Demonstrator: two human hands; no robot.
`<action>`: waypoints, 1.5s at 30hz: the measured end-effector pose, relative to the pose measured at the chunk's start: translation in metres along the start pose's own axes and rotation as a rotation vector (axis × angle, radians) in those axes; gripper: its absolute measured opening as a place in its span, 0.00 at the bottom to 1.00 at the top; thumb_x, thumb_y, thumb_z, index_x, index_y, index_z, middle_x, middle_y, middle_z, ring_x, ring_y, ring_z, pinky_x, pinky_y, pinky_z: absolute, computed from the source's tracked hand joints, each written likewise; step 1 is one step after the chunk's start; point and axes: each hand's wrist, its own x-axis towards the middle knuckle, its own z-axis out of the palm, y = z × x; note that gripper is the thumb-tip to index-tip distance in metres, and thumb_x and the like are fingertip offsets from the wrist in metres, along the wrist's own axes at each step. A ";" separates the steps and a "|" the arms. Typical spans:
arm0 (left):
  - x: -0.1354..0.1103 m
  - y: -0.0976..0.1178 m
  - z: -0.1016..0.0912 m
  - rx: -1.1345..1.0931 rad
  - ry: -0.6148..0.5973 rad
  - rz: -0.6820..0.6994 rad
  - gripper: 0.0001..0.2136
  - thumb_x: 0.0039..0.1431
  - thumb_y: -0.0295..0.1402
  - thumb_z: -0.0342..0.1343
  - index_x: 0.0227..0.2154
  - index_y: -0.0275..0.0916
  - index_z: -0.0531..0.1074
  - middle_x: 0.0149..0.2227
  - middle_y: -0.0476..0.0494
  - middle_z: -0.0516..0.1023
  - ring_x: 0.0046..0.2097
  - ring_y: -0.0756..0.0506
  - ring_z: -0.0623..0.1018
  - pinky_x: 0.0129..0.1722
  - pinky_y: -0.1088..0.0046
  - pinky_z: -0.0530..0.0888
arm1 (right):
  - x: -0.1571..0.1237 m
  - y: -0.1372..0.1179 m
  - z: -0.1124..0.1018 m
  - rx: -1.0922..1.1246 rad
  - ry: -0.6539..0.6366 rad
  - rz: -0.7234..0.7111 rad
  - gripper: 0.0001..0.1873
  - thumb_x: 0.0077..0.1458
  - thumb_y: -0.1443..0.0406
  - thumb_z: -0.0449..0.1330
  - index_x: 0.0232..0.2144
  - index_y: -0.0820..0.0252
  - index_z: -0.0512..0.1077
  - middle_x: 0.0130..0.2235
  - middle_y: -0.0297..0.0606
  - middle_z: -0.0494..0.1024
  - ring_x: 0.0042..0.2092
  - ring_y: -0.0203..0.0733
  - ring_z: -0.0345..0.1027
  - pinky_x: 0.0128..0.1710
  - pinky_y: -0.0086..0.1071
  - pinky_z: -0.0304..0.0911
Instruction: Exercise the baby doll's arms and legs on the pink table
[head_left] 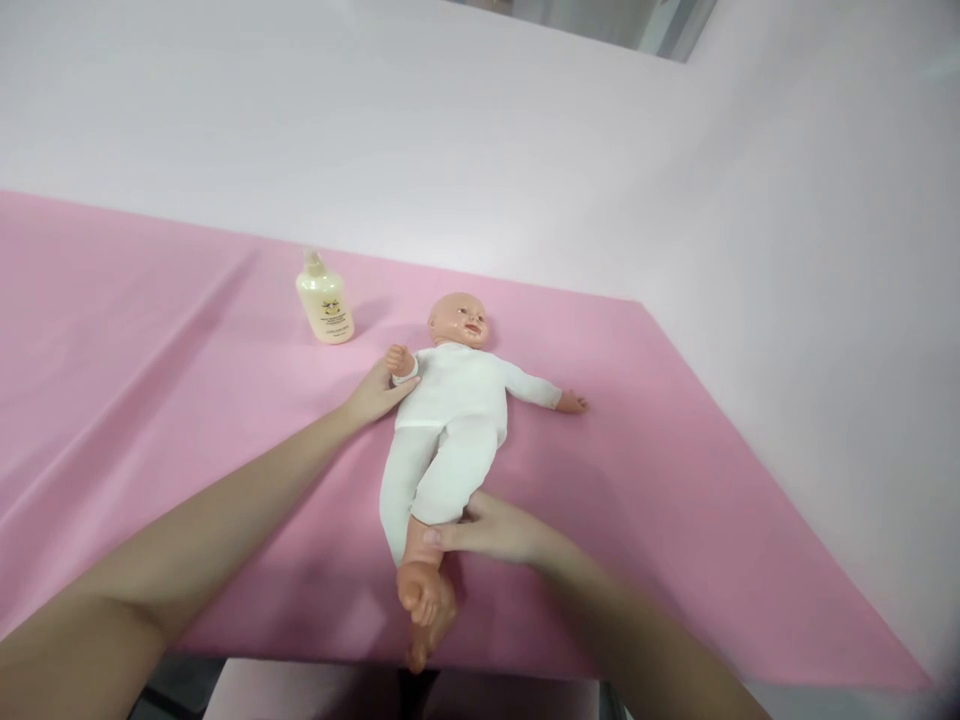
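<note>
A baby doll point(457, 390) in a white top and white trousers lies on its back on the pink cloth, its head at the far end and its feet toward me. My left hand point(375, 393) holds the doll's bent arm and side, thumb on the white sleeve, the other fingers mostly hidden. Around the doll's lower leg, just at the trouser hem, my right hand point(487, 530) is closed, with its thumb on top and its fingers underneath. The doll's feet point(426, 605) are crossed near the front edge. Its other arm stretches out to the right.
A pale yellow pump bottle point(326, 300) stands beyond my left hand. The pink cloth point(622, 500) covers the table, with creases at the left. White walls rise behind and at the right. A pale seat-like surface point(315, 690) shows below the front edge.
</note>
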 end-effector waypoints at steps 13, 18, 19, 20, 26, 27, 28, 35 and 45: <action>-0.001 0.001 0.001 -0.017 0.025 -0.023 0.35 0.60 0.73 0.59 0.44 0.43 0.80 0.51 0.29 0.89 0.58 0.24 0.86 0.66 0.37 0.83 | 0.000 -0.002 0.001 0.075 0.018 0.060 0.28 0.58 0.54 0.83 0.56 0.58 0.84 0.59 0.44 0.87 0.69 0.60 0.78 0.75 0.53 0.71; -0.001 0.004 0.000 -0.014 0.002 -0.017 0.36 0.61 0.74 0.57 0.43 0.42 0.80 0.49 0.29 0.88 0.56 0.24 0.86 0.65 0.37 0.83 | -0.001 -0.003 0.001 0.076 0.013 0.054 0.28 0.58 0.53 0.83 0.55 0.59 0.85 0.59 0.44 0.88 0.69 0.60 0.78 0.76 0.52 0.71; -0.001 0.005 0.000 -0.018 0.003 -0.013 0.36 0.61 0.74 0.57 0.44 0.42 0.80 0.49 0.29 0.88 0.56 0.24 0.86 0.65 0.38 0.83 | -0.001 -0.003 0.001 0.075 0.012 0.056 0.29 0.58 0.53 0.83 0.56 0.59 0.85 0.58 0.44 0.88 0.69 0.60 0.78 0.76 0.53 0.70; -0.001 0.006 0.001 -0.020 0.006 -0.011 0.37 0.61 0.74 0.57 0.45 0.41 0.80 0.49 0.29 0.88 0.56 0.25 0.86 0.64 0.39 0.83 | 0.000 -0.003 0.001 0.074 0.013 0.055 0.29 0.57 0.52 0.83 0.56 0.58 0.85 0.58 0.43 0.88 0.69 0.60 0.79 0.76 0.53 0.70; -0.002 0.006 0.001 -0.016 0.016 0.004 0.36 0.62 0.74 0.58 0.47 0.42 0.81 0.47 0.31 0.89 0.54 0.26 0.86 0.61 0.42 0.85 | 0.000 -0.003 0.001 0.065 0.023 0.052 0.27 0.56 0.52 0.84 0.53 0.56 0.86 0.57 0.43 0.89 0.67 0.60 0.79 0.74 0.51 0.72; -0.001 0.006 0.001 -0.016 0.014 0.006 0.36 0.62 0.73 0.58 0.46 0.42 0.81 0.46 0.32 0.89 0.54 0.26 0.86 0.61 0.41 0.85 | 0.000 -0.002 0.001 0.067 0.022 0.053 0.29 0.56 0.52 0.84 0.54 0.57 0.85 0.57 0.43 0.89 0.67 0.60 0.80 0.74 0.52 0.72; -0.001 0.006 0.000 -0.015 0.012 0.006 0.35 0.62 0.73 0.58 0.45 0.42 0.80 0.46 0.31 0.89 0.53 0.26 0.87 0.61 0.41 0.85 | 0.000 -0.002 0.001 0.070 0.019 0.052 0.30 0.56 0.51 0.84 0.55 0.57 0.85 0.58 0.44 0.88 0.67 0.60 0.79 0.75 0.53 0.71; -0.001 0.003 0.000 -0.008 0.003 -0.011 0.32 0.62 0.71 0.58 0.42 0.43 0.79 0.47 0.32 0.89 0.53 0.26 0.87 0.62 0.39 0.85 | 0.000 -0.002 0.000 0.062 0.015 0.049 0.28 0.57 0.52 0.84 0.55 0.56 0.86 0.58 0.44 0.88 0.67 0.60 0.80 0.74 0.51 0.72; 0.000 -0.004 0.001 -0.004 -0.005 -0.024 0.35 0.62 0.72 0.57 0.45 0.42 0.81 0.51 0.30 0.89 0.57 0.24 0.86 0.64 0.39 0.83 | -0.001 -0.002 0.002 0.074 -0.003 0.045 0.30 0.59 0.50 0.83 0.56 0.58 0.84 0.58 0.44 0.87 0.67 0.60 0.79 0.75 0.52 0.71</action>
